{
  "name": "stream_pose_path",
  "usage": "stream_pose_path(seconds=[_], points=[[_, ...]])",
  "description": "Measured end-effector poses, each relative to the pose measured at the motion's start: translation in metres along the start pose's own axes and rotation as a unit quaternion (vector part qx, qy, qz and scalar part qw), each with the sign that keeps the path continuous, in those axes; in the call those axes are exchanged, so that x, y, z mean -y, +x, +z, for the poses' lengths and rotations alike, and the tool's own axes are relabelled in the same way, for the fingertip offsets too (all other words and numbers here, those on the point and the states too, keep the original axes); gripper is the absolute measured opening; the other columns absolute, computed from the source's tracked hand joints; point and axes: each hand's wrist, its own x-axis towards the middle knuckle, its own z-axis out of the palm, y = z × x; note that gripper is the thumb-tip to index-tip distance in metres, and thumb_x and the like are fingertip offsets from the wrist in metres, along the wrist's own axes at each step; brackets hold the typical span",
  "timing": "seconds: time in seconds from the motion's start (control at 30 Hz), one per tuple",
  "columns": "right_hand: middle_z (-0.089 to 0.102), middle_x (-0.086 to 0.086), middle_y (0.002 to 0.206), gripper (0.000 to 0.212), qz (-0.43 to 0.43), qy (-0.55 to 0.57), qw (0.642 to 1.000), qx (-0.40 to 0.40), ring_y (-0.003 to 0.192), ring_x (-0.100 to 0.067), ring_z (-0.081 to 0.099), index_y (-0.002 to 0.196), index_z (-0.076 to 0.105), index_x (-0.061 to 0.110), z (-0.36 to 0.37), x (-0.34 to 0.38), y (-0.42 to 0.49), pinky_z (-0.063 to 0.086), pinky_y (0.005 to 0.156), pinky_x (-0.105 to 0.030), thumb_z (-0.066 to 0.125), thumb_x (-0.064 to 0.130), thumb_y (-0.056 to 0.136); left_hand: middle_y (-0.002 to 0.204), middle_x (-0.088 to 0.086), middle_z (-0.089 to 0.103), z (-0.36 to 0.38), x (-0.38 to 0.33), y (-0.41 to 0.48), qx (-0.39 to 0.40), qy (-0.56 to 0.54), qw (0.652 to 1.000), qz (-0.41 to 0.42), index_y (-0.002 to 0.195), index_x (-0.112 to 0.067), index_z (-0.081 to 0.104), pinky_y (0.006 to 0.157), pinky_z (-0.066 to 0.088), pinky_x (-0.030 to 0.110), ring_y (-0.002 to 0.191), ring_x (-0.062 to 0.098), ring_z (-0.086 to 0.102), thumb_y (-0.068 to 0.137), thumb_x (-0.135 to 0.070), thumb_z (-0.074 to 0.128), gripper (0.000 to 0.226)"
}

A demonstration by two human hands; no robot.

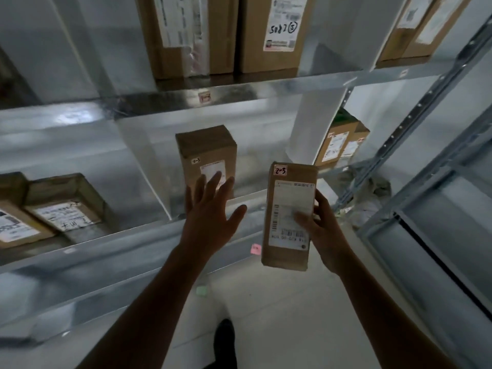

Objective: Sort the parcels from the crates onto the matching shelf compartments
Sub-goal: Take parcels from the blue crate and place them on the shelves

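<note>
My right hand (pixel 323 230) grips a slim brown parcel (pixel 290 209) with a white shipping label and a small tag reading 2-3 at its top. It is held upright in front of the middle shelf (pixel 149 235). My left hand (pixel 213 209) is spread open with nothing in it, its fingertips at the front of a second brown parcel (pixel 206 153) that stands upright in the middle compartment and also bears a 2-3 mark. I cannot tell whether the fingers touch that parcel.
Grey metal shelving fills the view. Taller boxes (pixel 269 35) stand on the upper shelf. Flat parcels (pixel 64 206) lie in the left compartment, others (pixel 338 142) in the right one. A pink tag (pixel 256 249) marks the shelf edge. A metal upright (pixel 410 134) runs at right.
</note>
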Motion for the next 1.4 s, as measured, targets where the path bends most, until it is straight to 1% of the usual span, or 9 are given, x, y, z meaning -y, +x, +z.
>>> stream_pose_path(seconds=[0.3,0.53,0.67,0.87,1.03,1.1,1.17,1.27,1.4], points=[[0.068,0.011,0.124,0.061,0.017,-0.07,0.996,0.057,0.118,-0.019,0.068,0.127,0.052,0.064,0.012,0.017,0.113,0.063,0.087,-0.043,0.08,0.044,0.076,0.163,0.01,0.03,0.002,0.017,0.109,-0.018,0.004,1.0,0.004,0.148,-0.024,0.042,0.123,0.014,0.063,0.155,0.038,0.013,0.097,-0.059,0.051,0.063],[0.066,0.023,0.121,0.069,0.024,-0.097,0.992,0.082,0.114,-0.002,0.065,0.133,0.045,0.066,-0.01,0.007,0.163,0.061,0.08,-0.023,0.079,0.035,0.081,0.159,0.012,0.036,0.02,0.006,0.15,-0.022,-0.009,1.0,-0.019,0.145,-0.023,0.046,0.121,0.014,0.065,0.153,0.04,0.018,0.096,-0.054,0.057,0.059],[0.059,-0.004,0.139,0.089,0.035,-0.064,0.992,0.104,0.127,-0.024,0.061,0.156,0.032,0.035,-0.023,-0.005,0.187,0.059,0.096,-0.055,0.078,0.026,0.08,0.156,0.014,0.037,0.015,0.002,0.158,-0.044,0.017,0.998,-0.036,0.145,-0.02,0.046,0.122,0.015,0.058,0.149,0.039,0.022,0.094,-0.048,0.063,0.061],[0.055,-0.007,0.132,0.108,0.042,-0.051,0.984,0.168,0.124,-0.028,0.06,0.162,0.018,0.03,-0.027,-0.002,0.232,0.063,0.087,-0.045,0.086,0.02,0.079,0.16,0.007,0.032,0.008,-0.007,0.161,-0.034,0.055,0.995,-0.074,0.147,-0.024,0.043,0.123,0.01,0.056,0.152,0.032,0.018,0.096,-0.05,0.06,0.06],[0.055,0.034,0.12,0.089,-0.001,-0.099,0.971,0.216,0.113,-0.003,0.065,0.126,0.026,0.083,-0.021,-0.001,0.267,0.062,0.068,-0.024,0.087,0.037,0.079,0.163,0.005,0.029,0.011,0.005,0.168,-0.039,0.082,0.991,-0.103,0.151,-0.026,0.039,0.122,0.018,0.059,0.154,0.033,0.018,0.096,-0.055,0.056,0.064],[0.051,0.035,0.119,0.089,-0.016,-0.123,0.963,0.237,0.11,-0.003,0.065,0.113,0.024,0.093,-0.018,-0.008,0.278,0.061,0.067,-0.021,0.084,0.04,0.075,0.165,0.005,0.026,0.014,0.011,0.17,-0.025,0.094,0.989,-0.111,0.153,-0.027,0.036,0.122,0.016,0.059,0.154,0.035,0.015,0.096,-0.058,0.055,0.068],[0.045,0.016,0.137,0.106,-0.023,-0.167,0.956,0.24,0.123,-0.018,0.06,0.136,0.013,0.083,-0.014,-0.014,0.287,0.065,0.079,-0.036,0.086,0.036,0.075,0.166,0.005,0.023,0.02,0.016,0.172,-0.008,0.104,0.987,-0.118,0.155,-0.029,0.032,0.123,0.014,0.061,0.155,0.035,0.012,0.096,-0.06,0.053,0.07],[0.029,-0.006,0.155,0.123,-0.02,-0.183,0.947,0.265,0.137,-0.029,0.047,0.162,0.002,0.038,-0.012,-0.029,0.295,0.06,0.094,-0.054,0.087,0.029,0.074,0.169,0.004,0.017,0.03,0.021,0.171,0.019,0.112,0.985,-0.13,0.157,-0.029,0.029,0.124,0.008,0.061,0.156,0.038,0.006,0.097,-0.062,0.049,0.071],[0.026,-0.006,0.154,0.118,-0.047,-0.183,0.944,0.27,0.14,-0.03,0.041,0.155,0.005,0.04,-0.006,-0.039,0.3,0.057,0.1,-0.055,0.088,0.023,0.073,0.169,0.004,0.015,0.039,0.027,0.17,0.019,0.117,0.984,-0.13,0.16,-0.029,0.026,0.122,0.003,0.058,0.155,0.04,0.004,0.095,-0.062,0.054,0.077]])
